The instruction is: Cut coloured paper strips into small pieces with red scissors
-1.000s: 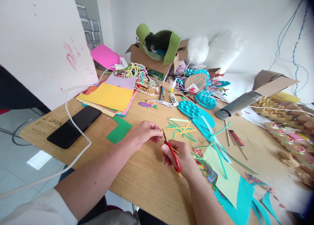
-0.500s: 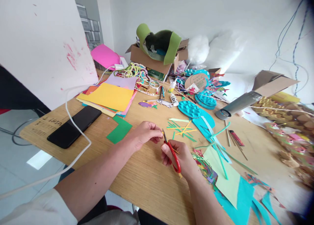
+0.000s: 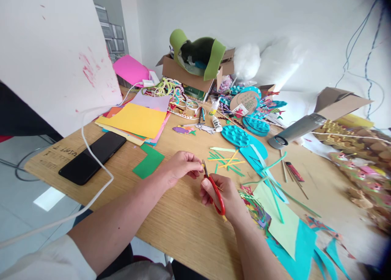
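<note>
Currently I watch two bare hands meet over the worktop (image 3: 183, 235), and I take the red-handled scissors (image 3: 218, 198) as my landmark. The right hand (image 3: 227, 190) is closed around their handles, blades pointing away from the body. At their tips, the left hand (image 3: 185, 166) pinches a small yellow piece (image 3: 203, 165) between thumb and finger; I cannot tell whether the blades touch it. Just beyond the scissors, to the right, I see thin green and yellow strips (image 3: 229, 164) lying loosely crossed. Left of the scissors, past the left hand, lies a green paper (image 3: 149, 162), and farther left a black phone (image 3: 93, 158). Right of the scissors, I make out a pale green sheet (image 3: 285, 227) partly covering turquoise material (image 3: 305, 239).
</note>
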Tool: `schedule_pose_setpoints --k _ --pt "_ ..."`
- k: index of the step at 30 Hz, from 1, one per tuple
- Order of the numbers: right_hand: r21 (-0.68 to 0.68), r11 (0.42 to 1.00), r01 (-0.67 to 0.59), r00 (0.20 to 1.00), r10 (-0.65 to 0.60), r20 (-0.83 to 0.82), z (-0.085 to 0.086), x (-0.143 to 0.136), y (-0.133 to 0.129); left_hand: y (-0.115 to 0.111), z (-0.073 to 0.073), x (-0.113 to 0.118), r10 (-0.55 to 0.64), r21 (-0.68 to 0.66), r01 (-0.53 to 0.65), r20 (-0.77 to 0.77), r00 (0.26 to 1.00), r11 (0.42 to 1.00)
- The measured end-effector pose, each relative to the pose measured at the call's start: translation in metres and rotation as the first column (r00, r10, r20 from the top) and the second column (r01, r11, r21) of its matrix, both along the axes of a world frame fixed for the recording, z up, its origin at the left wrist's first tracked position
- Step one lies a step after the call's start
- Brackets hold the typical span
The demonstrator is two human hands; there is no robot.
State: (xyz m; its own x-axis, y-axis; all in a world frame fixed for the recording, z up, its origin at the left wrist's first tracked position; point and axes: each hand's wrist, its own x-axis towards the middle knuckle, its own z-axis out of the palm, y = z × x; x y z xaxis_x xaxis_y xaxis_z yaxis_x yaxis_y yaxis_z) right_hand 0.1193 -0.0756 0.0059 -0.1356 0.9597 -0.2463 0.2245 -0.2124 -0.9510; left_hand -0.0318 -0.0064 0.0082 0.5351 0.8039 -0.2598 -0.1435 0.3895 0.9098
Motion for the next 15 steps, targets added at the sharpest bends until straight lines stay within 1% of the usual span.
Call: schedule_pose_setpoints --k 8,15 --pt "0.017 1.0 0.006 1.0 -0.006 -0.019 -0.0007 -0.0003 -0.0002 0.0006 -0.0015 0.0001 -0.009 0.008 0.009 0.006 1.0 1.0" --pt "-0.01 1.0 0.024 0.999 -0.024 -0.031 -0.0017 -0.0002 -0.0004 0.0006 -0.0022 0.0003 -0.005 0.01 0.005 0.008 1.0 1.0"
